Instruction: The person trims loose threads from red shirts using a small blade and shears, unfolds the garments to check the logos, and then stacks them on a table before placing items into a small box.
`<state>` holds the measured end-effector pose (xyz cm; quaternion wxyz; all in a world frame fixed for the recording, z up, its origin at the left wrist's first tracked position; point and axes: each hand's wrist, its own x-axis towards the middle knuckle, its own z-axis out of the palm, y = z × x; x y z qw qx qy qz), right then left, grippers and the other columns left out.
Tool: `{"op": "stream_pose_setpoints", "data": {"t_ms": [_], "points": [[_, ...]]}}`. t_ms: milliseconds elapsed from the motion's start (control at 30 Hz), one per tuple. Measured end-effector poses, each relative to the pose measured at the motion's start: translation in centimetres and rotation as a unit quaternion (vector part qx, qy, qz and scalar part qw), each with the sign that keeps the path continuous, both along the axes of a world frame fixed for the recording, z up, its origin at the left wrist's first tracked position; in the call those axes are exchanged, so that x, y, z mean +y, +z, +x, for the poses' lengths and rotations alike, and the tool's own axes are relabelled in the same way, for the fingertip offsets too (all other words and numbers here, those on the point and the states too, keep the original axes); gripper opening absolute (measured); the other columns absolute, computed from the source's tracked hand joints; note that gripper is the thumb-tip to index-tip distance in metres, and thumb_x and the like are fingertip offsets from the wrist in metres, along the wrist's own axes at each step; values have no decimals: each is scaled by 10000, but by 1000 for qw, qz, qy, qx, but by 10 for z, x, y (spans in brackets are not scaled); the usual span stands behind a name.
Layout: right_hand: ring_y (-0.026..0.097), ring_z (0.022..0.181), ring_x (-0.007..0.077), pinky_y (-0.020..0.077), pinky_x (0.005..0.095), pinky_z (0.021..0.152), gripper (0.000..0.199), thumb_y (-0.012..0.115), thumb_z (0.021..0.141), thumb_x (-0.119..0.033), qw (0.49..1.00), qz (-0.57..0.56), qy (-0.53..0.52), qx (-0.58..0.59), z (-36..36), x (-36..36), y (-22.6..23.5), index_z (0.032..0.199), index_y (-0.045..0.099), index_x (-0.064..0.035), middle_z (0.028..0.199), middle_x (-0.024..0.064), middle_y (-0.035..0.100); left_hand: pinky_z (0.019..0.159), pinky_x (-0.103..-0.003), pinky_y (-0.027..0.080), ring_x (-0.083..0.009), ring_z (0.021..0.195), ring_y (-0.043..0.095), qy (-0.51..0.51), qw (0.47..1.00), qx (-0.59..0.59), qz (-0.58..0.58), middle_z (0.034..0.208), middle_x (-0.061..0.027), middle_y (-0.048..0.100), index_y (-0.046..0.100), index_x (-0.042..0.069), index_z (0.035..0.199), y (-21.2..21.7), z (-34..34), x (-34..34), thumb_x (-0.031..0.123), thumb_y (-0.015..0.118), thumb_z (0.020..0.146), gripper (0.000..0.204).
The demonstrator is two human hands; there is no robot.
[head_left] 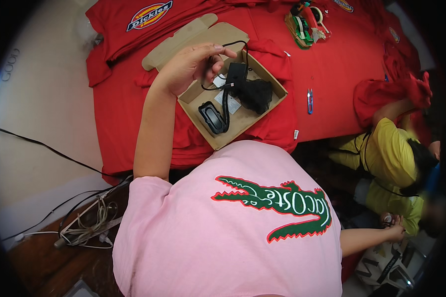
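My left hand (195, 67) hovers over an open brown cardboard box (277, 89), index finger stretched out and the others loosely bent apart. A thin black cable (238, 42) loops past its fingertips; I see no grip on it. Inside the box lie a black rectangular block (237, 73), a dark soft bundle (255, 95), a black oblong frame-like piece (212, 118) and white paper slips (228, 102). Out to the far right, my right hand (395, 230) is close to a person in yellow; its fingers are too small and unclear to read.
Red cloth (327, 64) covers the table, with red shirts (124, 39) on it. Blue-handled thread snips (309, 101) and a tape dispenser (307, 24) lie right of the box. A person in yellow (389, 156) works at right. Tangled cables (91, 218) sit lower left.
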<state>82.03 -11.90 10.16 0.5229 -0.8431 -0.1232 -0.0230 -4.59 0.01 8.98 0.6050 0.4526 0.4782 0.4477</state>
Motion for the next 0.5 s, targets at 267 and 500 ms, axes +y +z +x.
{"op": "stream_pose_setpoints", "data": {"t_ms": [267, 500], "points": [[713, 971, 542, 628, 516, 673, 409, 278, 1118, -153, 993, 91, 65, 24, -30, 19, -17, 1457, 219, 66, 1271, 396, 623, 593, -243, 403, -51, 604, 450, 13, 998, -47, -40, 743, 53, 509, 662, -8, 1212, -32, -22, 4, 339, 499, 1063, 411], [579, 1295, 452, 565, 564, 956, 486, 373, 1095, -200, 984, 125, 62, 116, 27, 31, -20, 1518, 265, 15, 1487, 297, 507, 592, -237, 409, -46, 597, 450, 16, 997, -64, -52, 765, 58, 503, 660, -13, 1218, -43, -23, 4, 311, 490, 1071, 394]]}}
